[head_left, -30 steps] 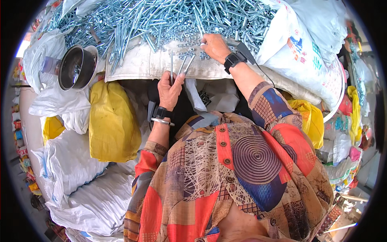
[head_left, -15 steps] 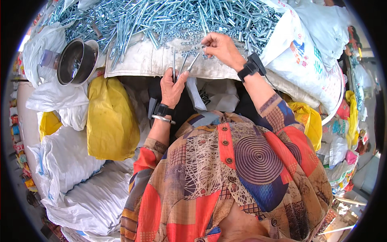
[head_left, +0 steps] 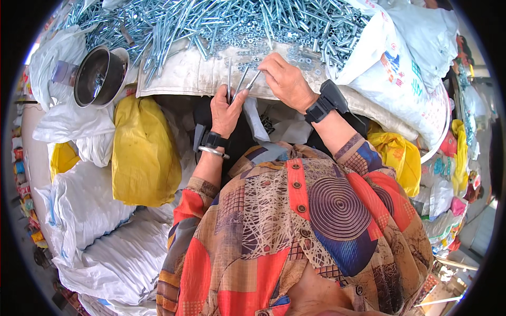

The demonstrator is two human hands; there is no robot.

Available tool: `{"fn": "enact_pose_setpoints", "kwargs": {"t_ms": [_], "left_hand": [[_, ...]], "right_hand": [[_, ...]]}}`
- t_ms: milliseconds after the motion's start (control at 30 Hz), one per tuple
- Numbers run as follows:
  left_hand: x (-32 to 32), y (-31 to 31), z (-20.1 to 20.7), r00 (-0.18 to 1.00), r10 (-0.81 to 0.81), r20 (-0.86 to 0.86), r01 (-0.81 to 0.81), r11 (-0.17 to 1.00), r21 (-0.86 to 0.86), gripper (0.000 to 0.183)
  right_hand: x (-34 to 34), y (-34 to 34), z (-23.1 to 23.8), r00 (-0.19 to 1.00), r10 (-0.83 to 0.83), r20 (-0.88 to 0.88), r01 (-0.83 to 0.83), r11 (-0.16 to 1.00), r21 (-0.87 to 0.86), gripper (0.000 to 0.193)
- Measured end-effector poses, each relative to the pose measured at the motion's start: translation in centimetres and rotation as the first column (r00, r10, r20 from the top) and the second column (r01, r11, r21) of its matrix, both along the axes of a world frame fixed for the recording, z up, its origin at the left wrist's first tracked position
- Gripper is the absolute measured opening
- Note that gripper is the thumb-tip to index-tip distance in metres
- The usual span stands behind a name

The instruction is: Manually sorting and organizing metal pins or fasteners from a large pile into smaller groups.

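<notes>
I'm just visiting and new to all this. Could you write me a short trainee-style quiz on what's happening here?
1. True or false: the left hand holds several metal rods.
2. The right hand has its fingertips: (A) at the yellow bag, (B) at the upper end of one of the metal rods, (C) on the shirt buttons?
3. On which side of the picture is the dark bowl?

Key: 1. True. 2. B. 3. Left.

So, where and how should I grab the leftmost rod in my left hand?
Probably best to pinch the leftmost rod near its bare far tip, coming from the far side: it's slim, straight and points away from you, your left hand covers its near part, and two other rods sit close on its right.
</notes>
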State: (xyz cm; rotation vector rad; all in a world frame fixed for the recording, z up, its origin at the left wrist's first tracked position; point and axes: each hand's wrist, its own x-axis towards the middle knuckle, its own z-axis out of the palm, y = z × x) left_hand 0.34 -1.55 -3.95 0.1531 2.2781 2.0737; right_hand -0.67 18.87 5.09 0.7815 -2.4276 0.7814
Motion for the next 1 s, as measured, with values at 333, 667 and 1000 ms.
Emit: {"fn": "enact_pose_setpoints", "kwargs": {"t_ms": [333, 667, 1000], "left_hand": [[0.4, 0.4, 2.2, 0.996, -0.017, 0.09, 0.002, 0.987, 0.162, 0.027], [0.4, 0.2, 2.4, 0.994, -0.021, 0.108, -0.001, 0.98, 0.199, 0.027], [0.4, 0.4, 1.8, 0.994, -0.041, 0.097, 0.019, 0.976, 0.218, 0.025]], "right_hand": [[-5.6, 1.2, -2.6, 0.991, -0.023, 0.129, 0.002, 0.987, 0.16, 0.015], [-5.4, 1.5, -2.0, 0.891, -0.03, 0.454, 0.067, 0.996, -0.065, 0.015], [-2.5, 2.1, 0.5, 0.636, 0.369, 0.678, 0.195, 0.773, -0.604, 0.022]]}}
